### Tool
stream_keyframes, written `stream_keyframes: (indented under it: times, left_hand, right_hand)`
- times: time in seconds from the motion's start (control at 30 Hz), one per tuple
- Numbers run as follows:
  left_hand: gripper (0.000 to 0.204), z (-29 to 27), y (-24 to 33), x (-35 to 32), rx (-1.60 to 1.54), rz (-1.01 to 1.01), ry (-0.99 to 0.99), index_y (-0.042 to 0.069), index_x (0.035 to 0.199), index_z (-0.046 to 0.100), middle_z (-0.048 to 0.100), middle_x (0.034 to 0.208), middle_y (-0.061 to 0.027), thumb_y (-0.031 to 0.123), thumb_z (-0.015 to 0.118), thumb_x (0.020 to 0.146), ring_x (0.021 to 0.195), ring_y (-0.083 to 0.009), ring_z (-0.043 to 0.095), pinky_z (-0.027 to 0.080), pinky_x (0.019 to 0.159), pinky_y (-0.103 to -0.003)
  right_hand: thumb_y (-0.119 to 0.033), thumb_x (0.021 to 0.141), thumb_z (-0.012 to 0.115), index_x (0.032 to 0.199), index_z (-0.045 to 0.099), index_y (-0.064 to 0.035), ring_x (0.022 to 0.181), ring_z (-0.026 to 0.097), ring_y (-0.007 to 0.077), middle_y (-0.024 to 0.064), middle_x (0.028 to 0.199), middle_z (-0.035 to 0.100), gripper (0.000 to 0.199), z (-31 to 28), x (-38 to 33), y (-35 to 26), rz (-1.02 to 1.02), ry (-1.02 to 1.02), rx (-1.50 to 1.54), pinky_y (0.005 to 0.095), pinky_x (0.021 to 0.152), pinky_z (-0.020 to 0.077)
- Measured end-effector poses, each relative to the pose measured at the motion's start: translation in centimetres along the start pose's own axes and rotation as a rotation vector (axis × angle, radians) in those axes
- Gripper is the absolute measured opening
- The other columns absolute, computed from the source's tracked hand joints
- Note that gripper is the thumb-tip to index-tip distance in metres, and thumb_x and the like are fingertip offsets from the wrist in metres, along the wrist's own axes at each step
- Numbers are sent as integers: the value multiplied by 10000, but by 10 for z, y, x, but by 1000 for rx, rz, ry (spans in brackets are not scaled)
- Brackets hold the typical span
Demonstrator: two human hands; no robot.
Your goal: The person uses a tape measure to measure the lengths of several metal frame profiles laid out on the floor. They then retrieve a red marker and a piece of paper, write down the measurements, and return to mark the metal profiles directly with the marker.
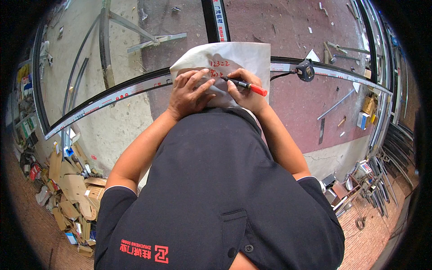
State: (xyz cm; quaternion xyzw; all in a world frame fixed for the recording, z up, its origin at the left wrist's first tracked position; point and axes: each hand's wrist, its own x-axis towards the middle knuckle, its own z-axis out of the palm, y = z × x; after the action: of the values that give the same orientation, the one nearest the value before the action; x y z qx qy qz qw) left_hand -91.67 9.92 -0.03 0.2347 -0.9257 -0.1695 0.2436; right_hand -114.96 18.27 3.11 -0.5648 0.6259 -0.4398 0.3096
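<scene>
A white sheet of paper [252, 54] lies across a dark metal frame bar [148, 83] in front of me, with red handwriting on its upper middle. My right hand [246, 92] grips a marker pen [245, 84] with a black body and red end, its tip at the writing. Flat on the sheet's left part rests my left hand [190, 91], fingers stretched toward the writing and holding nothing. Just right of the paper, a dark tape measure [305, 71] sits on the same bar. The sheet's lower edge is hidden behind my black shirt.
Another frame bar [220, 20] runs away from me beyond the paper. Metal strips [157, 41] lie on the floor at the far left. Cardboard scraps [74, 191] pile up at the near left. On the right are a small box [362, 120] and bundled long profiles [398, 144].
</scene>
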Motion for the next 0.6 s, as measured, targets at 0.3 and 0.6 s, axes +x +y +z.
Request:
stream_keyframes:
  times: [0.3,0.6]
  left_hand:
    - [412,-1,2,2,-14,-9,15,230,1266,691,572,1438,-44,417,752,903,1281,-245,521,381,1088,-415]
    - [440,-2,2,2,-7,-16,14,226,1285,688,591,1421,-46,418,766,897,1252,-259,544,403,1072,-403]
  right_hand:
    - [-76,901,698,1011,657,19,783,621,109,66,858,676,152,-5,0,1,16,50,-7,263,732,508]
    - [-65,893,690,993,657,14,757,608,104,63,861,677,132,-10,-3,0,112,45,129,265,714,508]
